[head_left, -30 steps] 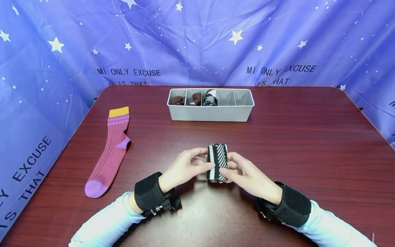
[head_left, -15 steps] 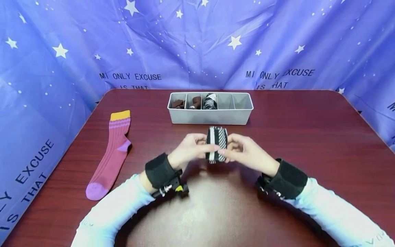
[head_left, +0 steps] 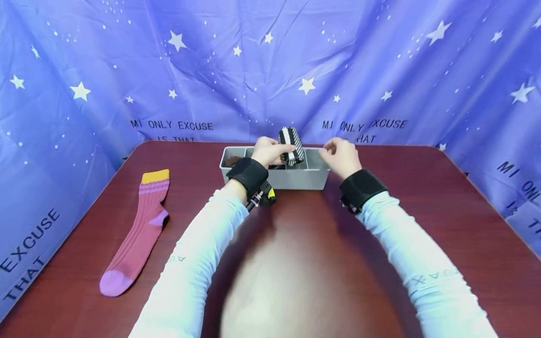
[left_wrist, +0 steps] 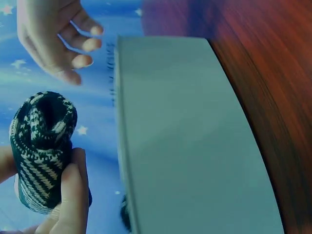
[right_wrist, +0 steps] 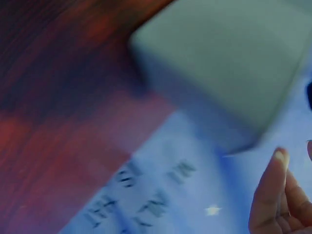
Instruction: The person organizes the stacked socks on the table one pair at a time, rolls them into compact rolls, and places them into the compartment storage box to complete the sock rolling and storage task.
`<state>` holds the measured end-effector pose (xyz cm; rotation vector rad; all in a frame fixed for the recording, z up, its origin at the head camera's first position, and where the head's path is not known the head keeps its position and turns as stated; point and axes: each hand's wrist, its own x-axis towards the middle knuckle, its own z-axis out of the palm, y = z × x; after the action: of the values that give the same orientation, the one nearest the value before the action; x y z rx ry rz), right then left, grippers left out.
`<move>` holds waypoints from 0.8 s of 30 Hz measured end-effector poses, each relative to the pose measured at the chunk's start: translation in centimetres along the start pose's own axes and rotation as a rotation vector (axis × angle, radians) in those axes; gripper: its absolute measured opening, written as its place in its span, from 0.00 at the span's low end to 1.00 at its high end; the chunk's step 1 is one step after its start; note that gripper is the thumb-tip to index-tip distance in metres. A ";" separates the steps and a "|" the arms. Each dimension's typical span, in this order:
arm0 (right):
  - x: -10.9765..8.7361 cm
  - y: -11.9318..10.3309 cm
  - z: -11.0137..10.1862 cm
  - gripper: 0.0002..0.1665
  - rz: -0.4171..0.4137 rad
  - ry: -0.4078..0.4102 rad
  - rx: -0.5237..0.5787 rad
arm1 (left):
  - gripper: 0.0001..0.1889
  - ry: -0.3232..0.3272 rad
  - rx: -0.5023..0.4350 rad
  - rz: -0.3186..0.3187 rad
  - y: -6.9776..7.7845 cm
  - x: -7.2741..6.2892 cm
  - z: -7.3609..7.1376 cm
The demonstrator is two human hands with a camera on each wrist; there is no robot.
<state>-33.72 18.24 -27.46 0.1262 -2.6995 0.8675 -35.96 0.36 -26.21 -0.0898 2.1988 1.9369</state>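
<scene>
My left hand (head_left: 266,151) pinches a rolled-up black-and-white patterned sock (head_left: 291,144) between thumb and fingers. It holds the roll above the grey divided box (head_left: 297,180), over its middle to right compartments. In the left wrist view, the coiled end of the sock roll (left_wrist: 41,151) faces the camera, thumb against its side. My right hand (head_left: 343,158) is apart from the roll, over the box's right end, its fingers loosely bent around nothing. In the left wrist view, those relaxed fingers (left_wrist: 78,41) show too. My left hand hides several of the box's compartments.
A flat pink sock (head_left: 141,230) with a yellow cuff and purple toe lies on the left of the dark red table (head_left: 304,263). Something brown (head_left: 231,161) sits in the box's leftmost compartment. A blue starry curtain (head_left: 211,70) hangs behind the table.
Both hands have moved forward from the table's middle to the box. The right hand has let go of the rolled sock and shifted right; the left hand still holds it.
</scene>
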 end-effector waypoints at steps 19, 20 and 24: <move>1.7 2.1 2.8 0.26 0.137 -0.158 -0.257 | 0.19 0.193 0.910 0.260 0.1 1.2 3.6; 1.8 2.1 2.9 0.25 0.140 -0.156 -0.264 | 0.17 0.194 0.935 0.272 0.2 1.2 3.7; 1.9 2.2 3.3 0.25 0.157 -0.159 -0.283 | 0.12 0.188 1.060 0.276 0.3 1.5 4.2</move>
<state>-36.74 18.13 -30.61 -0.0836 -2.9804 0.5249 -36.95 4.73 -26.66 0.2142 3.1695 0.6292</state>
